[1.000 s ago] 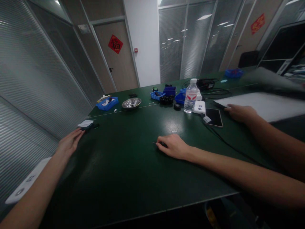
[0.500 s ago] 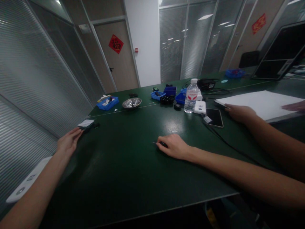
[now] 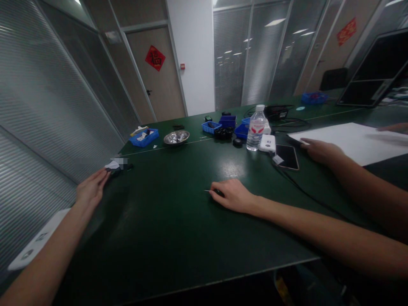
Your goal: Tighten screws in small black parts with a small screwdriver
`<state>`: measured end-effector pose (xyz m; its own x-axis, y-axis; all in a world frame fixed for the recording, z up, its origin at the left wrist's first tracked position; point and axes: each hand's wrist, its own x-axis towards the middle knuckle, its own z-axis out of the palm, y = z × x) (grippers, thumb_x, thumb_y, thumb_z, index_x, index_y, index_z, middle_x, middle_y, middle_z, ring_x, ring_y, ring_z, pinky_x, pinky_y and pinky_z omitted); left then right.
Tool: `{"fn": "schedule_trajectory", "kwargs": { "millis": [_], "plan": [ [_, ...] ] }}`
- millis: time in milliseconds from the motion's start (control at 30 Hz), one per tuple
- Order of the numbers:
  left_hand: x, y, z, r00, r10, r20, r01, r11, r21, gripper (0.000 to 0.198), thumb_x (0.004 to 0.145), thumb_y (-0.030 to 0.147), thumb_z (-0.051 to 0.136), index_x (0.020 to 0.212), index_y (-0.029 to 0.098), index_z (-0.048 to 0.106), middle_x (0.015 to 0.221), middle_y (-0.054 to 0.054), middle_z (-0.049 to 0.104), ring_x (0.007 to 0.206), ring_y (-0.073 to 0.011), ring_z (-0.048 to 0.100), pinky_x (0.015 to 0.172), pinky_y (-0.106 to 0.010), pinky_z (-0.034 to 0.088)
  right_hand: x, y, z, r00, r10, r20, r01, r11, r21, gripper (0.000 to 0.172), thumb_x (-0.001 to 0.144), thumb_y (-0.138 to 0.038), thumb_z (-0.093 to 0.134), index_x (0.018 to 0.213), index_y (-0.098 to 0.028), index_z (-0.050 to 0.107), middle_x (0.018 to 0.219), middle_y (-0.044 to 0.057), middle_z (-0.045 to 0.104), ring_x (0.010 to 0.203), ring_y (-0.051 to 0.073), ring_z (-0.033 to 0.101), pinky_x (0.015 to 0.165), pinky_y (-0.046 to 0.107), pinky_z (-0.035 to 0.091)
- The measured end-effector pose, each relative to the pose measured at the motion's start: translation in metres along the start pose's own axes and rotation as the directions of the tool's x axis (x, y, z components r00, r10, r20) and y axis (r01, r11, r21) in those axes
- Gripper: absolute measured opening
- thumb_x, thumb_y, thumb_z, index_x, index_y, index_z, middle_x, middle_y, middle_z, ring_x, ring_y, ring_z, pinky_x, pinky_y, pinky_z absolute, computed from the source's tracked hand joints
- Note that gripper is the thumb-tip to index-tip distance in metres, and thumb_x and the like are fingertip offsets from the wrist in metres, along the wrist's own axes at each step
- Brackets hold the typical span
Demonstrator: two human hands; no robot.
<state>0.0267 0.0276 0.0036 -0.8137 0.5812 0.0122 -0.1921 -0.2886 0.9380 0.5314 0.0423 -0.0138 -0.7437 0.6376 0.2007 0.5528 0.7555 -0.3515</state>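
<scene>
Left hand [image 3: 91, 187] pinches a dark object [image 3: 114, 172], right hand [image 3: 231, 196] curls closed round a black tool [image 3: 219, 192], hands well apart

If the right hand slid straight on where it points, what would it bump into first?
Probably the dark item at the left hand, or that hand itself; depth is unclear.

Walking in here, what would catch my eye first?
Probably the red diamond-shaped sign on the door, back left. Nearer, a clear bottle stands right of centre on the green table. In front of it, the wearer's right hand grips a small dark tool with a thin tip.
</scene>
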Motion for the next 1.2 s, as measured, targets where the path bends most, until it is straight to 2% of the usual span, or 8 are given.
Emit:
{"fn": "schedule_trajectory", "kwargs": {
  "millis": [233,433,767,1000,1200],
  "plan": [
    [0.0041,0.0000,-0.0025,0.998,-0.058,0.009,0.058,0.998,0.024,0.016,0.085,-0.009,0.063,0.096,0.000,0.068,0.083,-0.006,0.072,0.085,-0.0119,0.072,0.080,-0.013,0.061,-0.0006,-0.0001,0.0001,1.000,0.002,0.001,-0.002,1.000,0.010,0.029,0.103,-0.037,0.045,0.105,-0.018,0.067,0.079,0.002,0.067,0.064,0.011,0.055,0.061,0.024,0.035],
    [0.0020,0.0009,-0.0010,0.999,-0.054,0.003,0.054,0.998,0.026,0.021,0.084,-0.011,0.063,0.100,0.001,0.068,0.085,-0.006,0.073,0.084,-0.0112,0.073,0.078,-0.012,0.061,0.0001,0.0002,0.0011,1.000,-0.008,-0.014,0.008,1.000,-0.003,0.030,0.103,-0.037,0.045,0.104,-0.018,0.067,0.080,0.002,0.067,0.065,0.012,0.057,0.062,0.025,0.036],
    [-0.0014,0.0023,0.0004,0.998,-0.070,0.007,0.070,0.998,0.010,0.012,0.088,-0.010,0.061,0.091,0.001,0.066,0.085,-0.005,0.071,0.082,-0.0088,0.072,0.079,-0.013,0.061,-0.0005,0.0027,0.0019,1.000,-0.007,-0.009,0.007,1.000,0.001,0.030,0.103,-0.038,0.045,0.105,-0.018,0.067,0.080,0.002,0.068,0.066,0.012,0.057,0.061,0.024,0.036],
    [0.0036,0.0001,-0.0005,0.995,-0.100,0.002,0.100,0.995,0.030,0.015,0.090,-0.010,0.059,0.101,-0.001,0.065,0.083,-0.004,0.071,0.079,-0.0073,0.071,0.072,-0.010,0.060,0.0001,0.0009,0.0012,1.000,-0.014,-0.016,0.014,1.000,-0.008,0.029,0.102,-0.037,0.046,0.104,-0.018,0.067,0.079,0.002,0.067,0.063,0.011,0.055,0.060,0.024,0.034],
    [0.0039,0.0003,-0.0004,0.995,-0.103,0.000,0.103,0.994,0.036,0.017,0.089,-0.011,0.059,0.101,-0.001,0.066,0.083,-0.004,0.072,0.082,-0.0086,0.071,0.072,-0.011,0.061,-0.0001,0.0007,0.0010,1.000,-0.011,-0.013,0.011,1.000,0.009,0.029,0.103,-0.037,0.046,0.104,-0.017,0.067,0.077,0.002,0.066,0.062,0.011,0.054,0.059,0.024,0.034]
  ]
}}
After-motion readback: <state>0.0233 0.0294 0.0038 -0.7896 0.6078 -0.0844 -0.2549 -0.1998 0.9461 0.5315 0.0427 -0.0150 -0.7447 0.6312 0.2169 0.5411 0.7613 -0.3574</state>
